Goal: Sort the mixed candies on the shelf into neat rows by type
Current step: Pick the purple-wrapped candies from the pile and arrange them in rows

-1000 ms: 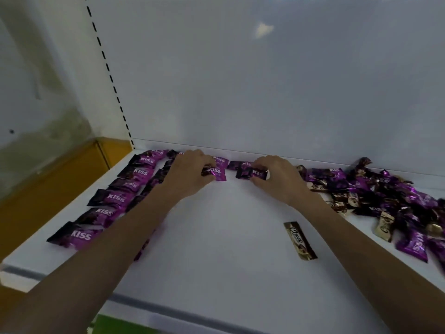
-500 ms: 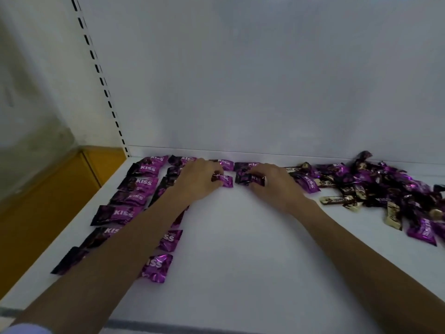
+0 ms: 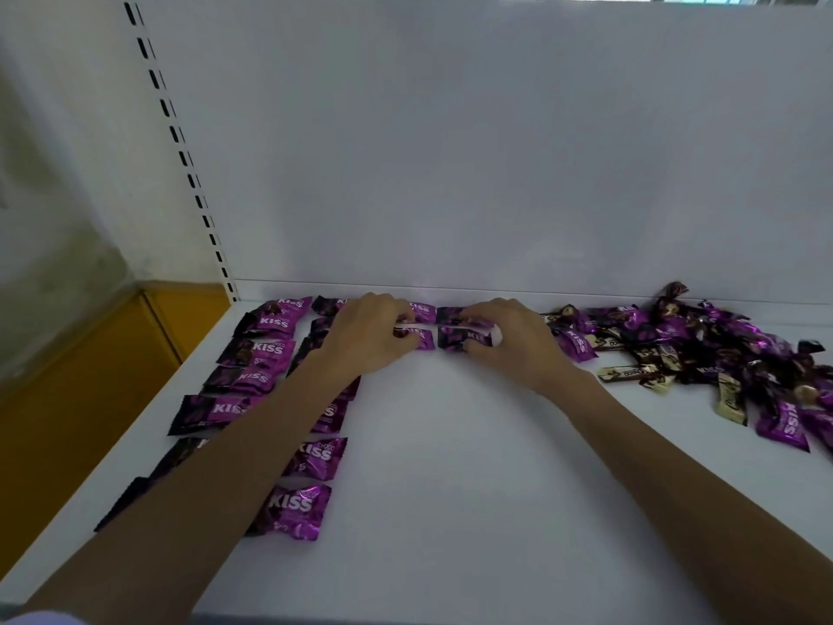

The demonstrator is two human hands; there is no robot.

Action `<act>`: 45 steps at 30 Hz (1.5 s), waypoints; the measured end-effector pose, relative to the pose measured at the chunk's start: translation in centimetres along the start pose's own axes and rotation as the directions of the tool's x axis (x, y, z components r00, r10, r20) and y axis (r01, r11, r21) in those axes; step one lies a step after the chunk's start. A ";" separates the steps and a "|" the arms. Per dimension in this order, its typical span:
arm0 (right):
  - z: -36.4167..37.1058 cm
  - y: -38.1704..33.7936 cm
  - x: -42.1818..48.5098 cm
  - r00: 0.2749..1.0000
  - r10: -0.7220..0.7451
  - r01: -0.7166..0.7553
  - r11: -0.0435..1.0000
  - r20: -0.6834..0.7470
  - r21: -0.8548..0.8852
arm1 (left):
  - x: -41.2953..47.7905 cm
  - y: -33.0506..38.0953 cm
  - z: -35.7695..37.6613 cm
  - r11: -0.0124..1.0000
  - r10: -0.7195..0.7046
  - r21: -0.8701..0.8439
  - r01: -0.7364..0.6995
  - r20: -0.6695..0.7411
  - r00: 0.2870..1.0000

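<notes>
I see two purple-wrapped sweets side by side near the back edge of the shelf, about midway along it. The left KISS candy (image 3: 423, 339) is pinched between the curled fingertips and thumb of my left hand (image 3: 374, 338). The right KISS candy (image 3: 464, 339) is pinched the same way by my right hand (image 3: 518, 342). The two wrappers lie flat on the shelf, end to end and almost touching. Just behind them, against the back edge, another pair of purple candies (image 3: 450, 314) lies in line, partly hidden by my fingers.

Toward the shelf's left edge, a column of KISS candies (image 3: 270, 324) runs from the back corner to the front. A second column (image 3: 315, 457) lies just beside it, and my left forearm covers part of it.

Near the right edge, by the back, sits the unsorted pile (image 3: 703, 345), purple and dark wrappers heaped over one another. A few cream Choco candies (image 3: 730, 399) are mixed in along its near side.

The white shelf (image 3: 450, 480) meets a plain white back panel (image 3: 496, 151). A slotted upright (image 3: 180, 148) rises at the back left corner, and a yellow ledge (image 3: 90, 376) lies beyond the left edge.
</notes>
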State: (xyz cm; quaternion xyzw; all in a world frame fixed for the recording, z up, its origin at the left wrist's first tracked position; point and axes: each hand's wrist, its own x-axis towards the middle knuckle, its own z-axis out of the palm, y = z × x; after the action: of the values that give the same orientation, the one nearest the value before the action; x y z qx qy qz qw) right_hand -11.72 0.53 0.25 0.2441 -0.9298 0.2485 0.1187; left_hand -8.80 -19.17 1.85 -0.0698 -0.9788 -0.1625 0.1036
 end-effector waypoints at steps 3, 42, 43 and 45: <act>0.0 0.3 0.2 0.999 -0.024 0.024 0.999 0.029 -0.021 | -0.1 0.1 -0.3 0.999 -0.001 -0.043 0.000 -0.009 1.000; -21.5 26.4 -18.4 0.989 0.148 -0.148 0.989 -0.028 -0.005 | 1.4 34.8 14.1 0.967 0.184 -0.170 -0.190 -0.050 0.982; -21.4 26.1 -18.7 0.993 0.122 -0.122 0.993 0.004 0.006 | 1.3 35.0 14.2 0.969 0.174 -0.172 -0.178 -0.039 0.984; -21.1 25.6 -18.9 0.995 0.091 -0.092 0.996 0.042 0.018 | 1.1 35.1 14.4 0.970 0.158 -0.184 -0.161 -0.031 0.987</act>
State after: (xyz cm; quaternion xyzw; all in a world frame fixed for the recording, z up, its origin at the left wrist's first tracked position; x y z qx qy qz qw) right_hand -6.66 38.34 1.32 0.2075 -0.9397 0.2580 0.0853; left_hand -6.51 18.67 -0.55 -0.1564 -0.9497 -0.2447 0.1175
